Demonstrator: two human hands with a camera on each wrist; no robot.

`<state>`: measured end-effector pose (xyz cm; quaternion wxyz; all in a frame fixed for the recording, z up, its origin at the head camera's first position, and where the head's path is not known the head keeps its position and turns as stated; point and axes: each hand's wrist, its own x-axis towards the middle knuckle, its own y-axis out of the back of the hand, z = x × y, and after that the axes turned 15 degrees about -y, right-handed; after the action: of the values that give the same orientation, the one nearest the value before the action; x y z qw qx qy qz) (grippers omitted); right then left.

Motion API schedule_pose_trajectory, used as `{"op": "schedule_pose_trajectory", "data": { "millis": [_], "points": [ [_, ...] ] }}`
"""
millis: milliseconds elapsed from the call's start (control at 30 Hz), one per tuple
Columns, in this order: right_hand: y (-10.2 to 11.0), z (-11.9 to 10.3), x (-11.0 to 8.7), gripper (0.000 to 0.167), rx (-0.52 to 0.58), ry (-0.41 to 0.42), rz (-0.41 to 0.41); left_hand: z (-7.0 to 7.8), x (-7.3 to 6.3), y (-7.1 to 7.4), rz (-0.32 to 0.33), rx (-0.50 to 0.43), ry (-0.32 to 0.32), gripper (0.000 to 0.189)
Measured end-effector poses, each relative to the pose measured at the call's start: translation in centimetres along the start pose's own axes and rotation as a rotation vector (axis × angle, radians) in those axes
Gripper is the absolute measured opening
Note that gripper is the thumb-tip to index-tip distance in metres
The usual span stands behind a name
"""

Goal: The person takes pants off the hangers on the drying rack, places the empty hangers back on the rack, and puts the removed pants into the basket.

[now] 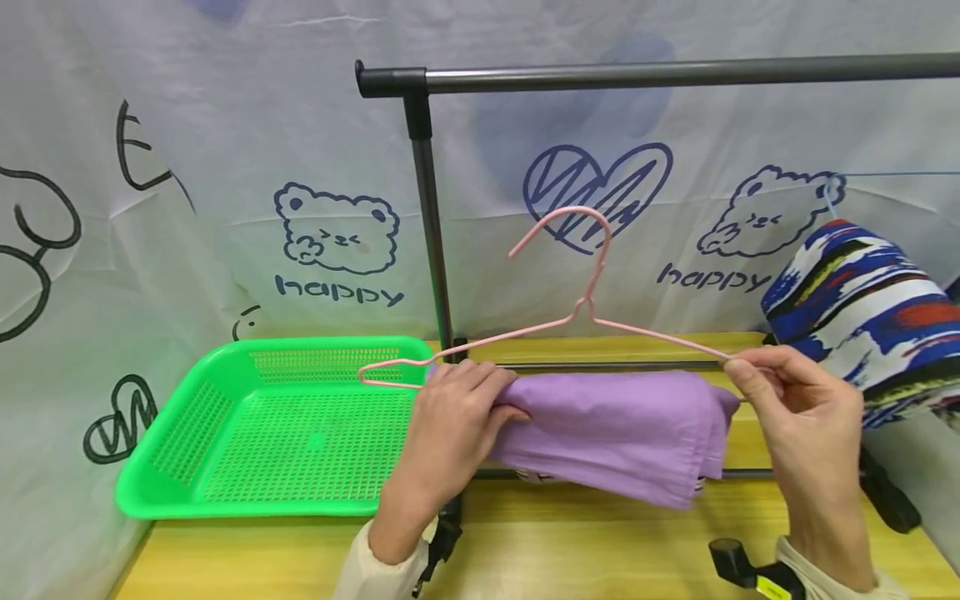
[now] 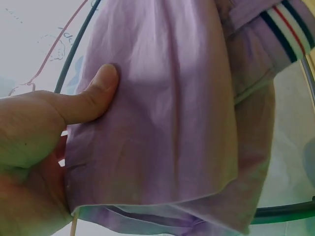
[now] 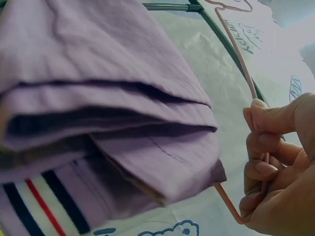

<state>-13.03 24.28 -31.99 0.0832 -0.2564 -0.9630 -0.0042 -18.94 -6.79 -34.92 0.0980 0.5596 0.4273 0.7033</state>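
Note:
A pink hanger (image 1: 517, 334) is held up in front of the rack, its hook at the top. Over its lower bar hangs a folded lilac garment (image 1: 600, 417); the left wrist view shows a band of navy, white and red stripes on the same cloth (image 2: 157, 113). My left hand (image 1: 457, 425) grips the garment and the bar near the hanger's left end, thumb on the front of the cloth. At the other end, my right hand (image 1: 806, 417) pinches the hanger's right corner, and its curled fingers (image 3: 266, 169) wrap the wire beside the garment's edge.
A green plastic basket (image 1: 315, 492) sits on the yellow wood-look table (image 1: 600, 550) at the left. Behind the hanger stands a dark metal rack (image 1: 600, 79). On the right hangs a multicoloured striped garment (image 1: 877, 308) on a blue hanger. A printed curtain (image 1: 480, 250) forms the backdrop.

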Motion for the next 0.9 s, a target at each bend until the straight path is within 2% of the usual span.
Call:
{"op": "schedule_pose_trajectory", "data": {
  "millis": [233, 400, 533, 667, 900],
  "points": [
    [0.0, 0.3, 0.1, 0.012, -0.18, -0.007, -0.017, -0.3, -0.1, 0.0, 0.071, -0.014, -0.006, 0.025],
    [0.0, 0.4, 0.0, 0.011, -0.352, 0.059, -0.006, -0.5, -0.2, 0.0, 0.095, -0.026, -0.018, 0.022],
    [0.0, 0.4, -0.1, 0.007, -0.438, 0.124, -0.017, -0.4, -0.2, -0.1, 0.107, -0.036, -0.023, 0.021],
    [-0.3, 0.0, -0.4, 0.005, -0.443, 0.164, -0.015, -0.5, -0.2, -0.3, 0.126, -0.041, -0.023, 0.021],
    [-1.0, -0.5, -1.0, 0.007, -0.399, 0.21, 0.045, -0.5, -0.1, -0.4, 0.163, -0.067, -0.017, 0.021]
  ]
}}
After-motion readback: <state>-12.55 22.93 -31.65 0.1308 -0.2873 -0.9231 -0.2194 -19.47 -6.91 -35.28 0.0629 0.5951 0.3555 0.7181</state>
